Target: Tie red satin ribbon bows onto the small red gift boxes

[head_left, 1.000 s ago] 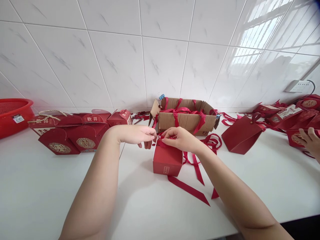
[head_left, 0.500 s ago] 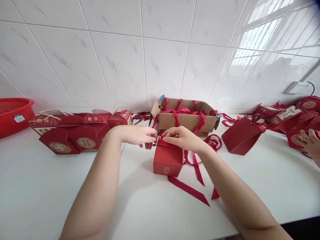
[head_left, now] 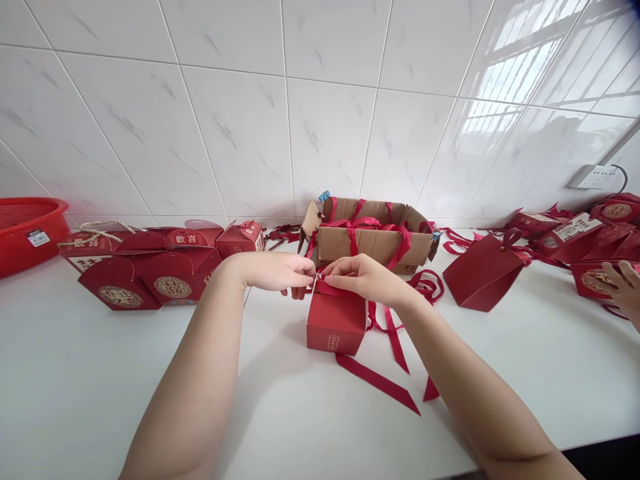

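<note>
A small red gift box [head_left: 336, 327] stands on the white counter in front of me, with a red ribbon [head_left: 321, 272] at its top far edge. My right hand [head_left: 363, 277] is over the box top, thumb and fingers pinched on the ribbon. At the box's upper left corner, my left hand [head_left: 287, 272] is bent down with its fingers closed at the same ribbon; the fingertips partly hide the grip. Loose ribbon tails [head_left: 380, 383] lie on the counter in front and to the right of the box.
Behind is a cardboard box [head_left: 373, 243] draped with ribbons. Red gift boxes [head_left: 150, 273] and a red plastic basket [head_left: 30, 233] stand left. A red handled box [head_left: 483, 273] stands right, before more red boxes [head_left: 575, 237] and another person's hand [head_left: 623, 287].
My hands stay at the ribbon, with only slight finger movement. The box has not visibly moved.
</note>
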The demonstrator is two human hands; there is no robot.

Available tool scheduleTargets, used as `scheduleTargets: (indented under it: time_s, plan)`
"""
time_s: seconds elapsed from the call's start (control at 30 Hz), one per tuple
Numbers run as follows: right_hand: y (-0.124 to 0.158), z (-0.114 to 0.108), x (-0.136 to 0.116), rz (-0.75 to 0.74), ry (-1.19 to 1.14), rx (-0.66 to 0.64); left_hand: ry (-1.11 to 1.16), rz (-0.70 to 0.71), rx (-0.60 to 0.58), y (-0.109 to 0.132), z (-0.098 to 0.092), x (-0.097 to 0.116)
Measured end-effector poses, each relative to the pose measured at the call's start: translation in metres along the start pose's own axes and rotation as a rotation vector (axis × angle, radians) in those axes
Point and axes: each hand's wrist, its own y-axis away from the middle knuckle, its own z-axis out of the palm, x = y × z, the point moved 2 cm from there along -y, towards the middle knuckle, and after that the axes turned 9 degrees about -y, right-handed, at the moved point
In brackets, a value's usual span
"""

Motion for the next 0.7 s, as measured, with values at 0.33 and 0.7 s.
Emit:
scheduleTargets:
  time_s: [0.33,0.7]
  plan:
    - [-0.0002,0.001,0.0027,-0.037,-0.023,-0.051,-0.048,0.006,0.058,-0.0008,-0.0007,0.0013]
    - [-0.001,0.0025,0.001,-0.047,0.067,0.005,-0.075,0.102,0.215,-0.0048,-0.0063,-0.0012]
